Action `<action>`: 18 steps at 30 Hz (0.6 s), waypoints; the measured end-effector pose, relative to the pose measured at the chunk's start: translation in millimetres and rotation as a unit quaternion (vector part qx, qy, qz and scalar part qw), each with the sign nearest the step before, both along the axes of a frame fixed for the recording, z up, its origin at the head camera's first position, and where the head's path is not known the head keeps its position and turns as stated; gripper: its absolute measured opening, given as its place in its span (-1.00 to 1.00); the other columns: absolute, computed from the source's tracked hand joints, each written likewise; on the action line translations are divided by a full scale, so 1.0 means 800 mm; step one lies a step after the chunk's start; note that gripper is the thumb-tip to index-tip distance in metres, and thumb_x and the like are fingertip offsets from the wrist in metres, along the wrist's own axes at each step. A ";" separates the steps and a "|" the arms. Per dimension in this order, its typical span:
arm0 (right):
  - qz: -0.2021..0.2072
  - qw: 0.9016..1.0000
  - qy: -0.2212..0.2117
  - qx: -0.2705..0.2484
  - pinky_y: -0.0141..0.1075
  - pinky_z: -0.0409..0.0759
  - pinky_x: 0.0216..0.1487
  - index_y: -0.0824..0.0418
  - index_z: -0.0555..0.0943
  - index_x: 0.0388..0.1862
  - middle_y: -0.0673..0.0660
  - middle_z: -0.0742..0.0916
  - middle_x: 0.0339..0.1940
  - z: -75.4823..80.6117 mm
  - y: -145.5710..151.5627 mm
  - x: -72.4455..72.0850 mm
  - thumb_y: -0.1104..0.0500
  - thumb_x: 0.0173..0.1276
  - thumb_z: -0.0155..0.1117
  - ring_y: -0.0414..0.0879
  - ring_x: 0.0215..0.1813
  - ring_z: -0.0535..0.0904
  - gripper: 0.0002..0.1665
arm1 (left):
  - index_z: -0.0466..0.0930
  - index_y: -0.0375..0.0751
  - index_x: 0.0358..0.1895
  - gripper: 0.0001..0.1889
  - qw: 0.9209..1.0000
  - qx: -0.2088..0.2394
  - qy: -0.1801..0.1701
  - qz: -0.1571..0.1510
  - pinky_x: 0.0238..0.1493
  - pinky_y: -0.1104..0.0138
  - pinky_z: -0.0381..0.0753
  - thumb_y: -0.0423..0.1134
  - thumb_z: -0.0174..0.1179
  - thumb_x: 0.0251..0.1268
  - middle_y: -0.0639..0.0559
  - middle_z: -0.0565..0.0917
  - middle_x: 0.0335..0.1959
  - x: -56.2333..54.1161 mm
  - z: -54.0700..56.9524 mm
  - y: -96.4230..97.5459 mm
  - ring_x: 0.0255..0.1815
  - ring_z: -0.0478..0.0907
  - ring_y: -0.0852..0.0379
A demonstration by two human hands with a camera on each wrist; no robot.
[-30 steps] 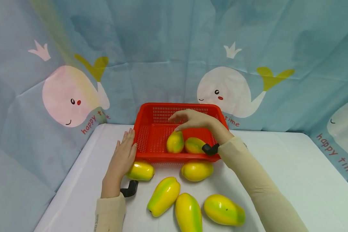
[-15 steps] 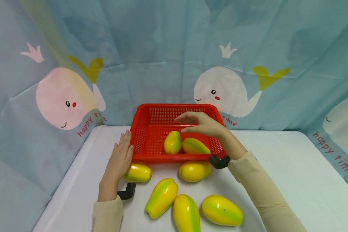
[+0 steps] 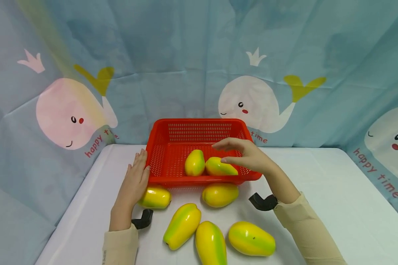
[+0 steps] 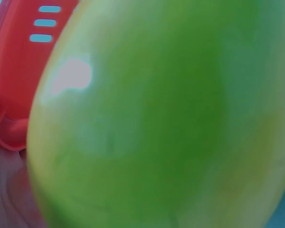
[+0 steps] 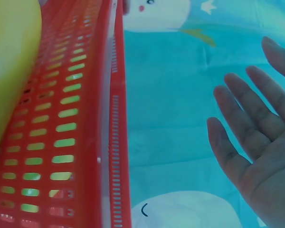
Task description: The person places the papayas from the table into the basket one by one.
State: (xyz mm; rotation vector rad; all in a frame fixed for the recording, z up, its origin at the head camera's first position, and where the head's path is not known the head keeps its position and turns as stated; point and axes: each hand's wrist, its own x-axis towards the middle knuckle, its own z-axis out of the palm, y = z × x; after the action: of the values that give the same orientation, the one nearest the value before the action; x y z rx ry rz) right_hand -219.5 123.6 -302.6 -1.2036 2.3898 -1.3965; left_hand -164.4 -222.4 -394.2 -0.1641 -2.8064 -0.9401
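Red slotted plastic basket (image 3: 199,179) stretched left-right, touched by straight-fingered left hand (image 3: 133,180); right hand (image 3: 248,156) relaxed; blue cloth (image 3: 172,55) lettered "happy time".

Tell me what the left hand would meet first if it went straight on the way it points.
Probably the left side of the red basket: the left hand lies beside it, pointing forward and slightly inward; whether they touch is unclear.
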 end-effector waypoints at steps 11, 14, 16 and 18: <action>0.026 0.999 0.003 -0.024 -0.21 0.54 0.06 0.27 0.54 0.10 0.03 0.65 0.05 -0.016 0.019 0.035 0.35 0.23 0.27 -0.07 0.06 0.52 -0.58 | -0.14 -0.25 0.50 -0.40 1.000 0.002 -0.004 0.007 0.40 -0.15 -0.21 -0.13 -0.26 0.51 -0.14 -0.09 0.52 -0.001 -0.002 0.000 0.51 -0.20 -0.11; 0.031 0.999 0.016 -0.027 -0.18 0.51 0.08 0.30 0.54 0.09 0.05 0.65 0.05 -0.022 0.024 0.042 0.38 0.22 0.27 -0.06 0.06 0.51 -0.58 | -0.15 -0.24 0.50 -0.40 1.000 0.002 -0.007 0.008 0.40 -0.15 -0.22 -0.13 -0.25 0.51 -0.13 -0.09 0.52 -0.001 -0.002 0.000 0.51 -0.21 -0.10; 0.031 0.999 0.024 -0.031 -0.19 0.50 0.10 0.29 0.54 0.09 0.08 0.65 0.05 -0.024 0.026 0.047 0.39 0.22 0.27 -0.06 0.06 0.51 -0.58 | -0.15 -0.23 0.50 -0.40 1.000 0.003 -0.009 0.009 0.40 -0.15 -0.21 -0.13 -0.25 0.51 -0.12 -0.09 0.52 -0.001 -0.002 0.000 0.51 -0.21 -0.10; 0.034 0.998 0.030 -0.035 -0.19 0.50 0.09 0.30 0.53 0.09 0.11 0.64 0.06 -0.024 0.029 0.051 0.40 0.22 0.27 -0.05 0.06 0.52 -0.58 | -0.15 -0.23 0.50 -0.39 1.000 0.003 -0.010 0.009 0.40 -0.15 -0.22 -0.13 -0.25 0.51 -0.12 -0.10 0.52 -0.001 -0.001 0.000 0.51 -0.22 -0.10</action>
State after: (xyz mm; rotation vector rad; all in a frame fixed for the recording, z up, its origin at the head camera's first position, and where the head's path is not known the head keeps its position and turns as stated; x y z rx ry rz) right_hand -178.6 146.7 -322.2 -1.3508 2.3322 -1.4540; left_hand -164.8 -222.6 -395.2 -0.1289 -2.8190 -0.9507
